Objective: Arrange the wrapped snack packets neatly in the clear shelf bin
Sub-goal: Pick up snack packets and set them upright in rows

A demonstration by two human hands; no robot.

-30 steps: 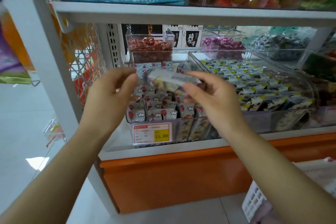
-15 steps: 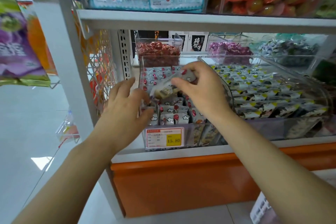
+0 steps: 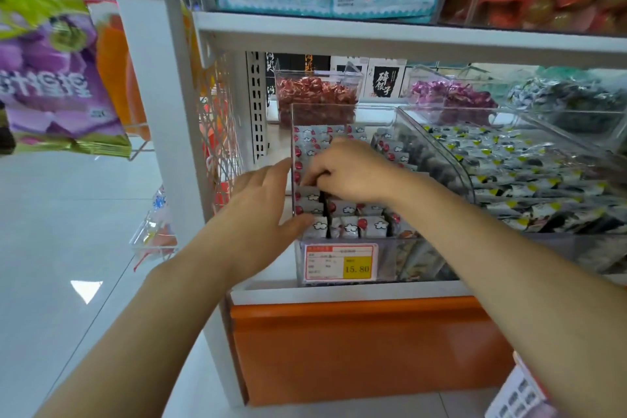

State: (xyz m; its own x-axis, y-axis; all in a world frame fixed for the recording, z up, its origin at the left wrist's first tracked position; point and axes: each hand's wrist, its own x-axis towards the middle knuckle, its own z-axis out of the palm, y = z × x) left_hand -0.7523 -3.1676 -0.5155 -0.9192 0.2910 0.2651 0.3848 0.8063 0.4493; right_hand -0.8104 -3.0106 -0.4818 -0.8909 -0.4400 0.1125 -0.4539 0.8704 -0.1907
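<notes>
The clear shelf bin (image 3: 339, 107) stands at the left end of the lower shelf, holding rows of small white wrapped snack packets (image 3: 349, 226) with red dots. My right hand (image 3: 353, 170) reaches down into the bin, its fingers curled in among the left-hand rows and pinching a packet that the hand mostly hides. My left hand (image 3: 261, 210) lies flat against the outside of the bin's left wall, fingers straight and thumb at the front corner.
A price tag (image 3: 341, 262) marked 15.80 is on the bin's front. A wider clear bin (image 3: 509, 163) of grey packets adjoins on the right, and a tub of red sweets (image 3: 315, 95) stands behind. The upper shelf (image 3: 373, 34) hangs low overhead. Purple bags (image 3: 51, 78) hang at the left.
My right hand has carried the packet from above the bin down into the left rows. My left hand let go of it and moved to the bin's left wall.
</notes>
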